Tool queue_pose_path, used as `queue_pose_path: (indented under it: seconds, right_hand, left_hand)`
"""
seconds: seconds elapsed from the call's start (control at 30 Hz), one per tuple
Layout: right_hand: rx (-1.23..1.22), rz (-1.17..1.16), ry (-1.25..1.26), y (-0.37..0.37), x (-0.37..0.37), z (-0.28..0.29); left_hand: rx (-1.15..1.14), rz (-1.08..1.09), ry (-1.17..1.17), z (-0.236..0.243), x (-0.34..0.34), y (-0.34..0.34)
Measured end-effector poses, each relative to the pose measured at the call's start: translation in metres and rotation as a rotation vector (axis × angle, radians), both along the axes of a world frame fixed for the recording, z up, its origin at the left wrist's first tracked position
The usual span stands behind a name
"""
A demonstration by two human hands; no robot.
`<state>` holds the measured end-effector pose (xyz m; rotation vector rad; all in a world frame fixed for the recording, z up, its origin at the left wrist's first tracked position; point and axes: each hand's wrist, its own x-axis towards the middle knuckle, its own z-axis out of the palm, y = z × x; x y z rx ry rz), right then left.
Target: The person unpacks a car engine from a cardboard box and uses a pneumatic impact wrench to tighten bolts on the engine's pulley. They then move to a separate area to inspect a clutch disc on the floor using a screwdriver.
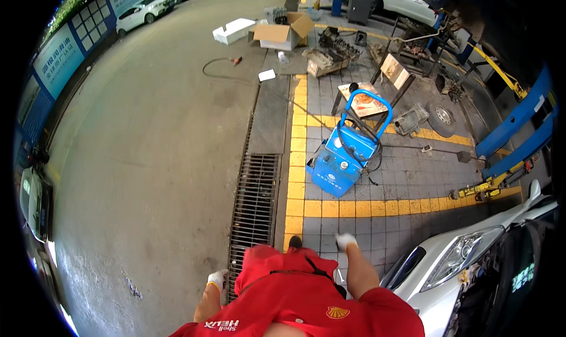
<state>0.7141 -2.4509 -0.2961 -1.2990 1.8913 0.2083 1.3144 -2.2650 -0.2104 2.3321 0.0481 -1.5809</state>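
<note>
My left hand (217, 278), in a white glove, hangs low beside my body, above the edge of the floor grate (253, 201). It is small in view and its fingers do not show clearly. My right hand (346, 241), gloved in white too, is held out a little in front of me over the grey tiles; its fingers are too blurred to read. A thin silvery piece (339, 276) shows between my right forearm and my red clothing, and I cannot make out what it is. Ahead stands a blue wheeled machine (339, 166) with a looped handle and black hoses.
A silver car (439, 272) with its engine bay exposed is close on my right. Farther off are a wooden chair (362, 98), a loose wheel (441, 119), greasy engine parts (330, 54) and an open cardboard box (283, 33). Blue lift posts (513, 128) with yellow arms rise at right.
</note>
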Motion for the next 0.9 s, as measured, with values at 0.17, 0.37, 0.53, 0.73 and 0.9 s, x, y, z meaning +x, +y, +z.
queue_pose_path:
  seconds: [0.17, 0.37, 0.53, 0.73, 0.9]
  right_hand:
    - [-0.192, -0.312, -0.456, -0.263, 0.091, 0.093]
    - [-0.198, -0.237, -0.784, -0.449, 0.213, 0.1]
    - [0.033, -0.318, -0.896, -0.548, 0.281, 0.11]
    - [0.056, -0.313, -1.13, -0.712, 0.343, 0.191]
    - [0.032, -0.121, -1.069, -0.867, 0.388, 0.22]
  left_hand:
    - [-0.091, 0.185, 0.022, -0.022, 0.022, -0.095]
    - [-0.206, 0.253, 0.09, -0.068, 0.057, -0.299]
    - [-0.289, 0.107, 0.081, -0.072, 0.101, -0.526]
    - [-0.571, -0.722, -0.08, 0.078, 0.065, -0.858]
    - [-0.775, -1.33, -0.265, 0.159, 0.008, -1.048]
